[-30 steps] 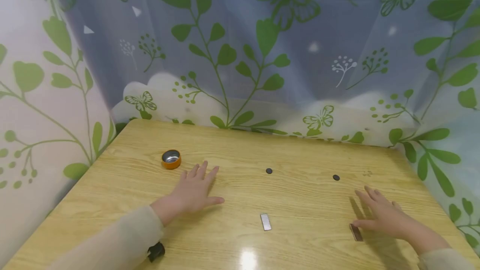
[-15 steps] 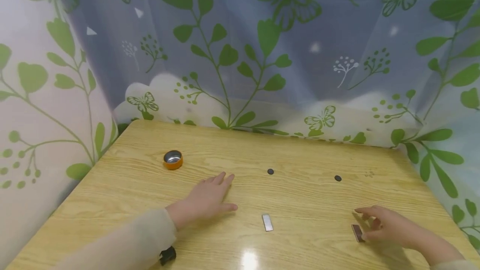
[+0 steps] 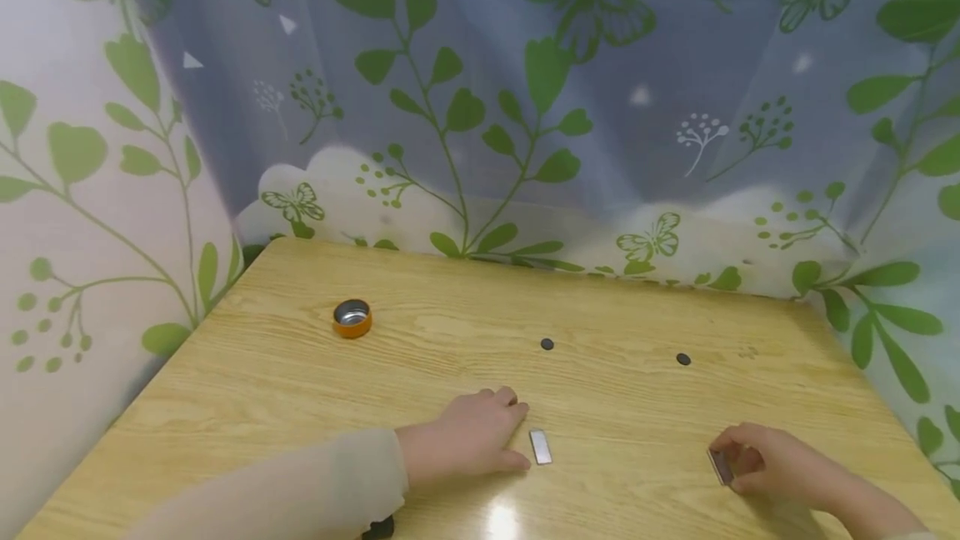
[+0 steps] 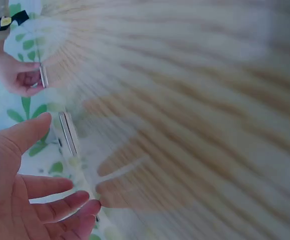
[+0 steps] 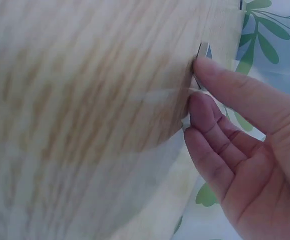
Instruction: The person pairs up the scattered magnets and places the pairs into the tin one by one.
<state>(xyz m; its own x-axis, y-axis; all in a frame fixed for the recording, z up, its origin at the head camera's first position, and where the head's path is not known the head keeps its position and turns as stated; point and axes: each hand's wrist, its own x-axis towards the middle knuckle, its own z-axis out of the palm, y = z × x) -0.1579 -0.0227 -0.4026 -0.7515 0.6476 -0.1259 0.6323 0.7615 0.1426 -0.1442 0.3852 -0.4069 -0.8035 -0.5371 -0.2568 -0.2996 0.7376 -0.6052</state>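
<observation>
At the table's right, my right hand (image 3: 783,465) grips a small dark flat rectangular block (image 3: 720,467) by its ends, between thumb and fingers. In the right wrist view, fingers hide most of that block (image 5: 205,52). My left hand (image 3: 472,440) lies just left of a silver flat rectangular block (image 3: 540,447) on the table. Its thumb and relaxed fingers spread toward the silver block (image 4: 68,134) without curling round it. A small orange bowl (image 3: 352,318) with a shiny metal inside stands upright at the back left.
Two small black discs (image 3: 547,344) lie flat on the wooden table (image 3: 450,307), one at the middle and one further right. A leaf-patterned curtain (image 3: 480,107) borders the table's back and sides. A black strap (image 3: 378,527) shows under the left sleeve.
My left hand has moved right, from near the bowl to beside the silver block. My right hand has lowered, and its fingers have closed on the dark block.
</observation>
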